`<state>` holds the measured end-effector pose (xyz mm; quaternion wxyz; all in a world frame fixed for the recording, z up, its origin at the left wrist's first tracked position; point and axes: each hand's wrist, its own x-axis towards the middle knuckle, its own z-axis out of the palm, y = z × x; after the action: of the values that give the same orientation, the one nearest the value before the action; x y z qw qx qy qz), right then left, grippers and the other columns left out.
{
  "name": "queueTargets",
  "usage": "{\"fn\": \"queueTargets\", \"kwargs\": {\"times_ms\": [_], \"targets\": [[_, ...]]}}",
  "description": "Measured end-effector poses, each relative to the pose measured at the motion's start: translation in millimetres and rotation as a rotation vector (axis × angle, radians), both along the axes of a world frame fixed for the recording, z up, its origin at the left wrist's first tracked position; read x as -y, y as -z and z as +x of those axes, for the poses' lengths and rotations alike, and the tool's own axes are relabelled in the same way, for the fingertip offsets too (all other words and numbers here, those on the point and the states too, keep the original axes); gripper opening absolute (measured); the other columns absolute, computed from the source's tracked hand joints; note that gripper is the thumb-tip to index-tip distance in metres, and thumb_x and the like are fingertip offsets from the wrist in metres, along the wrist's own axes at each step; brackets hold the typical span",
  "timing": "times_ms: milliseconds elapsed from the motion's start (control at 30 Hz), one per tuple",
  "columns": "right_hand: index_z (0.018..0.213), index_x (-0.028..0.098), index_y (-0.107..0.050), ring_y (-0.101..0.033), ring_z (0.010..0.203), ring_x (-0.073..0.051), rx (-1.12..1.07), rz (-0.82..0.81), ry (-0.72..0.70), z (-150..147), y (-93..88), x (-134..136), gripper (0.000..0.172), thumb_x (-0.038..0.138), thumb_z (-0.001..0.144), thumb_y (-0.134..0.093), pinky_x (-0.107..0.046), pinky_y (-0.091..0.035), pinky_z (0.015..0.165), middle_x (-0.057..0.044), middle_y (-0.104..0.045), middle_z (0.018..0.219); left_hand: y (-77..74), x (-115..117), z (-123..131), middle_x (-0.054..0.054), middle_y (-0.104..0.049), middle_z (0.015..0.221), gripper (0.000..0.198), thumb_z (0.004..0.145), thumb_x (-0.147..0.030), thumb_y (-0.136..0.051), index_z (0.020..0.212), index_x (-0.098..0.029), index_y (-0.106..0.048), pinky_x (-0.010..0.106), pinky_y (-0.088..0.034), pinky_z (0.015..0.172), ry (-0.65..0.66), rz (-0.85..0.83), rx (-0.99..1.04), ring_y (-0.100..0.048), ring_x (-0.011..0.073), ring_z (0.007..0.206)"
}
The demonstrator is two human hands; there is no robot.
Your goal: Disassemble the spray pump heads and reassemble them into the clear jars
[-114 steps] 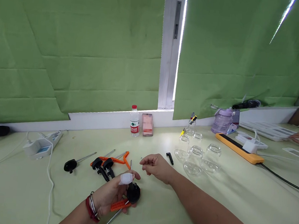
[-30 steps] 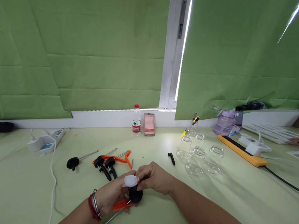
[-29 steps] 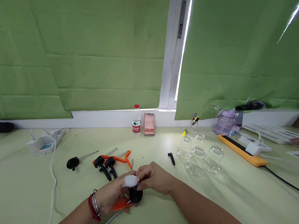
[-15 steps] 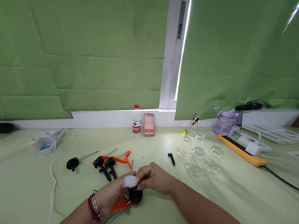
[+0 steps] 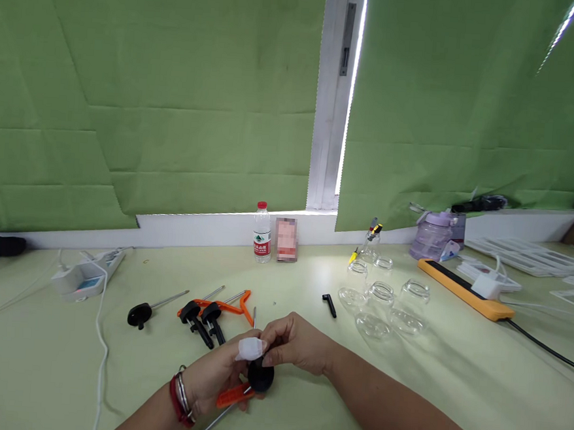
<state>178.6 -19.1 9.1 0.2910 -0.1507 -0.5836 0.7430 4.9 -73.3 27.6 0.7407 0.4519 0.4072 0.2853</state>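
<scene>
My left hand, with a white wrap on its thumb, is closed round a black round-headed tool with an orange handle beneath it. A metal rod sticks out toward the lower left. The fingertips of my right hand pinch the upper part of the same black piece. Farther left lie two black-headed tools with orange parts, and another black-headed tool with a metal rod. A small black part rests to the right.
Several glass jars stand at the right, beside an orange power strip and a purple jug. A water bottle and a pink box stand by the wall. A white power strip with cables is at the left.
</scene>
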Motion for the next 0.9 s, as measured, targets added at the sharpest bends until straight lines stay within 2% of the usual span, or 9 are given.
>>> {"fn": "queueTargets", "kwargs": {"times_ms": [300,433,600,700,833,900], "targets": [[0.070,0.011,-0.064,-0.058,0.064,-0.010,0.092,-0.030,0.033,-0.2,5.8,-3.9,0.033,0.019,0.046,-0.085,-0.027,-0.046,0.066,0.001,-0.063,0.069,-0.7,0.4,0.6,0.002,-0.055,0.078,0.034,0.069,-0.045,-0.058,0.091,-0.021,-0.047,0.020,-0.039,0.038,-0.021,-0.030,0.000,-0.062,0.0196,0.063],[0.079,0.012,-0.065,-0.054,0.062,-0.007,0.088,0.010,0.043,-0.3,5.9,-4.0,0.038,0.018,0.047,-0.085,-0.022,-0.043,0.062,0.002,-0.062,0.071,-0.3,-0.2,-0.5,0.003,-0.056,0.079,0.041,0.067,-0.048,-0.060,0.096,-0.021,-0.047,0.020,-0.039,0.038,-0.032,-0.049,-0.008,-0.063,0.0204,0.064],[0.064,0.012,-0.058,-0.055,0.065,-0.009,0.087,0.005,0.044,-0.7,7.1,-4.4,0.034,0.020,0.046,-0.085,-0.024,-0.045,0.063,0.001,-0.061,0.073,-0.9,-0.5,-1.0,0.003,-0.056,0.077,0.037,0.069,-0.047,-0.059,0.092,-0.022,-0.047,0.019,-0.039,0.038,-0.007,-0.031,0.003,-0.062,0.0194,0.064],[0.071,0.012,-0.059,-0.054,0.065,-0.007,0.090,0.021,0.042,-1.0,7.1,-4.5,0.036,0.020,0.047,-0.084,-0.023,-0.044,0.064,0.001,-0.061,0.075,-2.3,-0.6,-0.4,0.003,-0.056,0.077,0.037,0.069,-0.049,-0.059,0.090,-0.021,-0.047,0.018,-0.039,0.038,0.003,-0.032,0.004,-0.062,0.0190,0.065],[0.065,0.012,-0.056,-0.055,0.067,-0.008,0.075,0.020,0.027,-0.9,5.5,-3.8,0.034,0.022,0.048,-0.084,-0.024,-0.044,0.065,0.002,-0.059,0.073,-4.2,-0.2,0.1,0.003,-0.056,0.078,0.037,0.068,-0.049,-0.059,0.090,-0.021,-0.048,0.019,-0.040,0.039,0.004,-0.031,0.000,-0.062,0.0187,0.065],[0.069,0.012,-0.058,-0.055,0.067,-0.008,0.080,0.027,0.030,-0.6,4.9,-3.7,0.035,0.022,0.048,-0.084,-0.024,-0.044,0.065,0.002,-0.059,0.074,-4.3,0.0,0.0,0.003,-0.056,0.077,0.039,0.068,-0.050,-0.059,0.090,-0.021,-0.048,0.019,-0.040,0.040,0.000,-0.037,0.002,-0.062,0.0193,0.065]]}}
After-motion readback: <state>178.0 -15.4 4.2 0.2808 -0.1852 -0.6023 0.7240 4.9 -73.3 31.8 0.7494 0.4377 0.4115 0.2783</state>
